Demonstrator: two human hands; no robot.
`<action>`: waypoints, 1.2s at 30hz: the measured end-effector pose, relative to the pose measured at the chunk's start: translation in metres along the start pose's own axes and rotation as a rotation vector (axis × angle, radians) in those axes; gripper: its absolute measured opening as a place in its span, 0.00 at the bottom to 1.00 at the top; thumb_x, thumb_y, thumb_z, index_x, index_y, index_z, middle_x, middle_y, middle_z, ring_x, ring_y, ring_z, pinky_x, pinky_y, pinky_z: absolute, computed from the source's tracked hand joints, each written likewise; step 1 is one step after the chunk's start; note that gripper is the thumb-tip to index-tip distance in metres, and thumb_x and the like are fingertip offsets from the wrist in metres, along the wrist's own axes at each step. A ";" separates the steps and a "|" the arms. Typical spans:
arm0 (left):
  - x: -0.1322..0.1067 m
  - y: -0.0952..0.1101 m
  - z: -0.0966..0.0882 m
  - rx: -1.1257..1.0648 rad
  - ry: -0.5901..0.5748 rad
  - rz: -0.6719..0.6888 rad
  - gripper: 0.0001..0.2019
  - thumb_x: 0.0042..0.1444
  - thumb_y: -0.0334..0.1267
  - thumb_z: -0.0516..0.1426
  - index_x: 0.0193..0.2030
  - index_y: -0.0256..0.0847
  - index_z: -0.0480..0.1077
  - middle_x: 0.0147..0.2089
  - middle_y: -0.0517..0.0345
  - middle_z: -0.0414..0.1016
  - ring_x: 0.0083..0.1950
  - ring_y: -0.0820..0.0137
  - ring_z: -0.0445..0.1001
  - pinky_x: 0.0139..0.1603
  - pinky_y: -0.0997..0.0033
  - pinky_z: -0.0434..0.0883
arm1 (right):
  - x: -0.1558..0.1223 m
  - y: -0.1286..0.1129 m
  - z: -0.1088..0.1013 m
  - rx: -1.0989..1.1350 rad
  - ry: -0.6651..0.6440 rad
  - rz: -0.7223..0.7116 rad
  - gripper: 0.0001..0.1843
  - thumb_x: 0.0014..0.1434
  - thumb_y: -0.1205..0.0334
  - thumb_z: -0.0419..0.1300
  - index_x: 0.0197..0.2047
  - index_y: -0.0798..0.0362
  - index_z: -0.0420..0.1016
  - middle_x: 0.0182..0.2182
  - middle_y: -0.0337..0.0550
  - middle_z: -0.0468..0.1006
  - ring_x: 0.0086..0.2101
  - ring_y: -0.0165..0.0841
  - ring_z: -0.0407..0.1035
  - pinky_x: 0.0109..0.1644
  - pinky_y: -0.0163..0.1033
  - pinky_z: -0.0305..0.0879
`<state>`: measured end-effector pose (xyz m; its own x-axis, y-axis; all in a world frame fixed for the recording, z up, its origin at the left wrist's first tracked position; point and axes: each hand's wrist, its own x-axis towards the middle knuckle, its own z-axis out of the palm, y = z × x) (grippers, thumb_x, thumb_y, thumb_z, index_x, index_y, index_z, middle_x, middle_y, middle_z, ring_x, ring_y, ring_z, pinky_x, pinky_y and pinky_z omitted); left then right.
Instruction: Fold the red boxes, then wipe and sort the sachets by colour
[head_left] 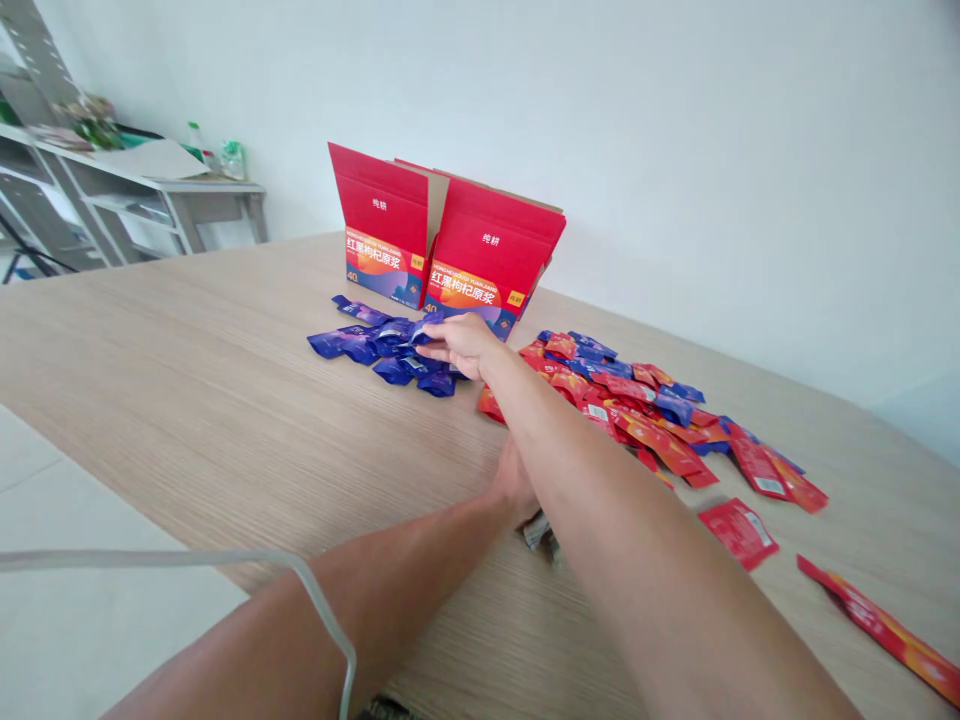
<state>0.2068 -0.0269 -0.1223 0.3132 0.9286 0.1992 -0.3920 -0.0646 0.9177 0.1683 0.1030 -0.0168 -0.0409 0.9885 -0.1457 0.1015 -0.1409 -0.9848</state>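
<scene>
My right hand [466,345] pinching a blue sachet [425,326], 2 red boxes [491,240] behind it, left hand [514,478] part-hidden, its grip I cannot tell

Bright and evenly lit, with soft, diffuse light whose source is hard to tell; the pale wall [712,150] from twelve to two o'clock looks slightly hazy, darkening into its far corner at two; faint soft shadows sit beneath the sachets [739,532] at four; the wide lens stretches the forearms [607,510] at five and seven; shelving [181,218] at ten leans and softens; small print on the boxes [487,245] near twelve is blurred.
</scene>
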 end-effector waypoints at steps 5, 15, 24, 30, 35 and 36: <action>-0.003 0.014 0.013 -0.033 0.088 0.043 0.14 0.61 0.46 0.64 0.52 0.45 0.75 0.51 0.51 0.83 0.54 0.57 0.80 0.58 0.56 0.76 | -0.015 0.000 -0.048 -0.121 0.032 -0.085 0.07 0.67 0.75 0.66 0.41 0.54 0.75 0.31 0.39 0.81 0.31 0.31 0.80 0.46 0.44 0.84; -0.003 0.019 0.021 0.232 0.085 0.048 0.08 0.67 0.44 0.59 0.42 0.43 0.72 0.33 0.63 0.69 0.35 0.69 0.66 0.37 0.69 0.64 | -0.069 0.040 -0.301 -1.180 0.678 0.010 0.34 0.67 0.64 0.64 0.72 0.71 0.66 0.71 0.79 0.67 0.70 0.57 0.66 0.75 0.56 0.59; 0.000 0.022 0.019 0.262 0.102 0.047 0.09 0.64 0.46 0.62 0.44 0.44 0.75 0.34 0.63 0.70 0.35 0.68 0.66 0.38 0.69 0.65 | -0.091 0.093 -0.363 -1.359 0.560 0.183 0.30 0.70 0.51 0.66 0.66 0.63 0.74 0.62 0.71 0.80 0.61 0.53 0.77 0.64 0.48 0.68; 0.001 0.019 0.016 0.222 0.084 0.049 0.10 0.65 0.47 0.62 0.44 0.43 0.74 0.34 0.64 0.69 0.34 0.69 0.65 0.37 0.70 0.64 | -0.112 0.083 -0.350 -1.359 0.607 0.157 0.18 0.68 0.66 0.64 0.59 0.59 0.83 0.56 0.65 0.85 0.56 0.50 0.81 0.61 0.45 0.71; 0.003 0.016 0.016 0.115 0.109 0.058 0.11 0.65 0.47 0.62 0.43 0.42 0.73 0.34 0.63 0.69 0.36 0.69 0.66 0.39 0.71 0.66 | -0.142 0.063 -0.329 -1.280 0.776 0.086 0.26 0.70 0.69 0.53 0.67 0.62 0.78 0.60 0.65 0.83 0.60 0.52 0.79 0.66 0.48 0.70; 0.003 0.017 0.017 0.108 0.122 0.067 0.10 0.65 0.46 0.61 0.43 0.42 0.73 0.35 0.63 0.70 0.37 0.69 0.67 0.41 0.71 0.67 | -0.147 0.061 -0.319 -1.270 0.812 0.059 0.28 0.71 0.69 0.49 0.70 0.61 0.75 0.63 0.64 0.82 0.62 0.50 0.77 0.68 0.49 0.68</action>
<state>0.2160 -0.0315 -0.1006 0.1799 0.9578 0.2243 -0.3110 -0.1610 0.9367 0.4972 -0.0338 -0.0251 0.4960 0.8039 0.3282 0.8683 -0.4607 -0.1837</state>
